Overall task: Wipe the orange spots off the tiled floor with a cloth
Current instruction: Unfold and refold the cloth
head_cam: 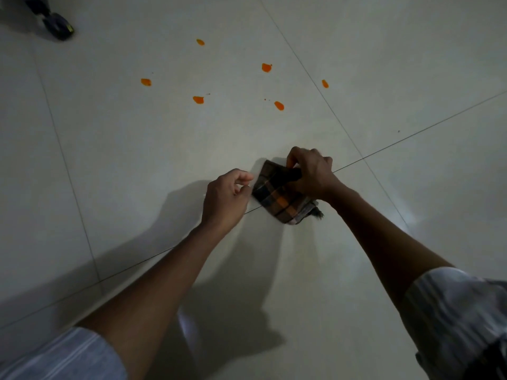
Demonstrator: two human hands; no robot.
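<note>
A folded dark plaid cloth (279,197) with orange stripes lies on the pale tiled floor (137,165) near the middle of the view. My right hand (311,172) presses on its far edge, fingers curled over the fabric. My left hand (226,197) sits just left of the cloth, fingertips pinched at its left corner. Several orange spots lie farther away on the floor, among them one (266,67), another (198,99) and a third (279,105). All are apart from the cloth.
A dark shoe or foot (58,25) stands at the far left corner. Dark grout lines (411,138) cross the tiles. My striped sleeves (461,311) show at the bottom corners.
</note>
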